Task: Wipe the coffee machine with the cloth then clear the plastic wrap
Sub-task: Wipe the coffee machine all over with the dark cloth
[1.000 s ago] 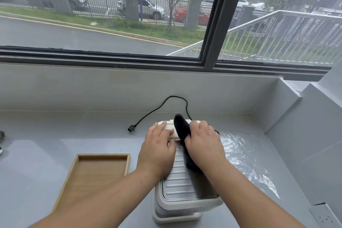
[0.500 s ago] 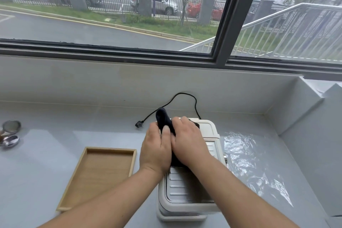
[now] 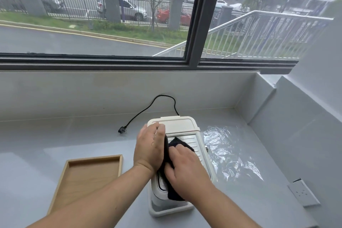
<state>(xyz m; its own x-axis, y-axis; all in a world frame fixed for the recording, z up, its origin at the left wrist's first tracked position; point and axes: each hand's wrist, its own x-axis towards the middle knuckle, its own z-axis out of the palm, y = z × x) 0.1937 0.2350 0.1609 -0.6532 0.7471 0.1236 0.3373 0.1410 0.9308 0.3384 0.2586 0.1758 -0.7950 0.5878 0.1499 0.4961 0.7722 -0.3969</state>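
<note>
Under window (image 3: 196,24), grey counter (image 3: 55,144) — left fingers (image 3: 159,130) flat on coffee machine (image 3: 178,124), right fingers (image 3: 178,151) clutch cloth (image 3: 174,193) (black).

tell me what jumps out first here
Two bare hands on a white coffee machine at centre: the right hand holds a black cloth on its ribbed top, the left hand beside it. Crinkled plastic wrap glints on the counter to the right; a wooden tray sits left.
</note>
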